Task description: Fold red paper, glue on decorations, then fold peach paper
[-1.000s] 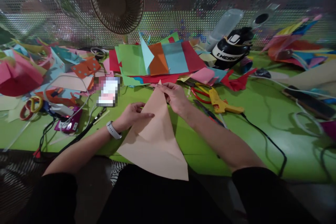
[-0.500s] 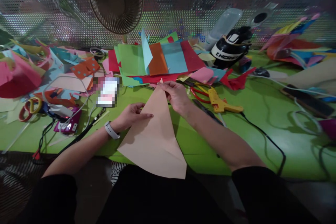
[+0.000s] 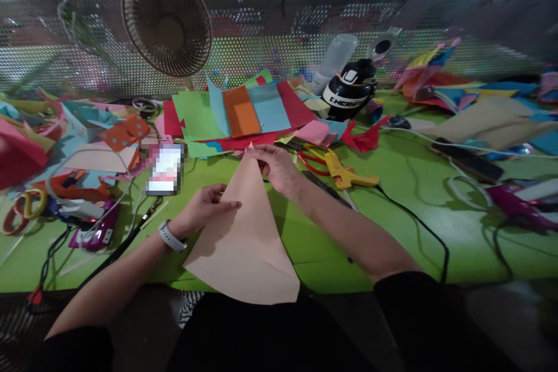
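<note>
A pale peach sheet of paper (image 3: 246, 244), rolled into a cone shape, spans the space between my hands. Its narrow tip points away from me, and its wide curved edge hangs over the table's front edge near my lap. My left hand (image 3: 209, 209) grips the left side, thumb on top and the other fingers partly hidden. At the tip, my right hand (image 3: 274, 168) pinches the paper between thumb and fingers. Just right of that hand lie a yellow glue gun (image 3: 344, 170) and red-handled pliers (image 3: 311, 163).
On the green table (image 3: 392, 215) stand a fan (image 3: 168, 23) and a black bottle (image 3: 349, 90). Coloured paper (image 3: 244, 110) is heaped at the back. A phone (image 3: 165, 170), scissors (image 3: 26, 212) and a purple power strip (image 3: 98, 226) lie leftward. The glue gun's cord (image 3: 418, 218) crosses the right side.
The camera view has turned slightly right and up, so things on the table appear shifted left and lower. Both hands keep their hold on the paper cone, with little other change.
</note>
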`<state>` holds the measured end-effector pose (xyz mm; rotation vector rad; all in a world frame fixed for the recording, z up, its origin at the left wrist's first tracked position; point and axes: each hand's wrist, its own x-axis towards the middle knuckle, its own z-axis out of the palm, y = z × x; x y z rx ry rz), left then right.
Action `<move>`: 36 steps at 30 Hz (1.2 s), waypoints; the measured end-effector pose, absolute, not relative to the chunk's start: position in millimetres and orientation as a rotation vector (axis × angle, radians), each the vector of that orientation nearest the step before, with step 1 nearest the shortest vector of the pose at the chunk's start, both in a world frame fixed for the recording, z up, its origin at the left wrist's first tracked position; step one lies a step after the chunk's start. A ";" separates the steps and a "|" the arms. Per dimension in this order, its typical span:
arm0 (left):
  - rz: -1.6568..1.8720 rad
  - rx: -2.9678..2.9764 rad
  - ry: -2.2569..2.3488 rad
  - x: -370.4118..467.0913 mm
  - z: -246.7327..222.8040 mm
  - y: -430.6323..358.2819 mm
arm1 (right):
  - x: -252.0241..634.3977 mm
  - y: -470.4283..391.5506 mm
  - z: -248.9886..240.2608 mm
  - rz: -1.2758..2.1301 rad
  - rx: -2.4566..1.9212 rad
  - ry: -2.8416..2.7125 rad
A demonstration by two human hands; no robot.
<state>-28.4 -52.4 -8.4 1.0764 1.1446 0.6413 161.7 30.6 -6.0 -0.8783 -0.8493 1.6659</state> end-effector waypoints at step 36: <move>0.668 0.998 1.138 -30.8 -13.3 -51.4 | 165.1 29.7 -3.3 1.585 -1.047 -1.082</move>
